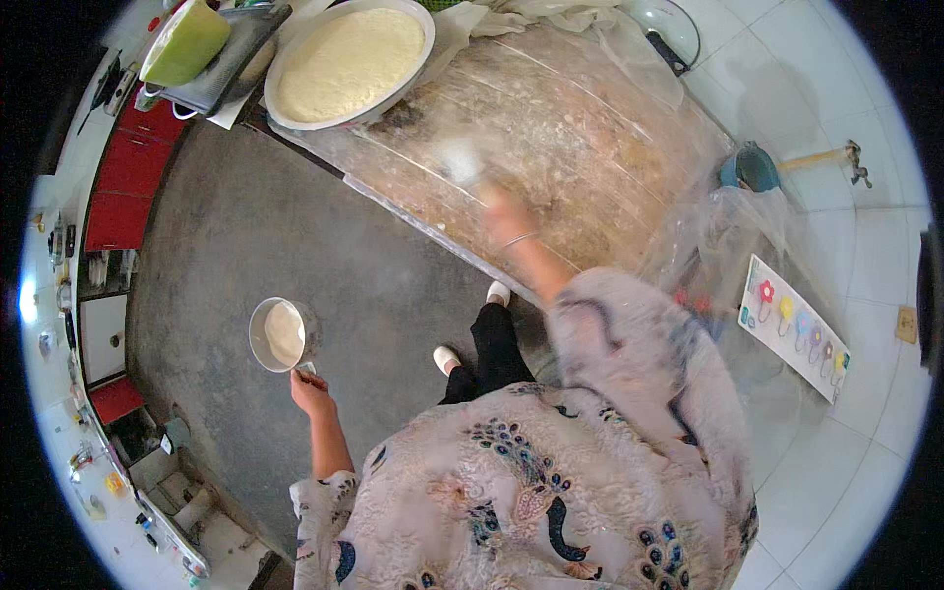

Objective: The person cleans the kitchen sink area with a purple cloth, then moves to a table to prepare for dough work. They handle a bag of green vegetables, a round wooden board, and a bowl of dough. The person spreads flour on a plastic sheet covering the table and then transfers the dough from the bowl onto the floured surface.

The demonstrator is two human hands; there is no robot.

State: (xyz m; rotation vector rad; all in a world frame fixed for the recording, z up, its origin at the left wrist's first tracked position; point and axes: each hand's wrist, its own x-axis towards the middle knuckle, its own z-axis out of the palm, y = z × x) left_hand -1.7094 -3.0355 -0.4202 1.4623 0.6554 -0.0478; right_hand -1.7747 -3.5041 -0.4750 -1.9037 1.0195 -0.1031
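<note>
One cup (258, 340) of white powder (285, 332) is over the floor (216, 236), gripped by one left hand (312, 392). One bowl (272, 98) holds dough (356, 64). One right hand (506, 218) is blurry over one table (590, 123); I can't tell if it's open.

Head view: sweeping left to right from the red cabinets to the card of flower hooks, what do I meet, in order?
Red cabinets → handled cup → right hand → glass lid → card of flower hooks.

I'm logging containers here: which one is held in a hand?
The round cup of pale powder, gripped in the left hand; no hand touches the wide basin, green tub or blue container.
</note>
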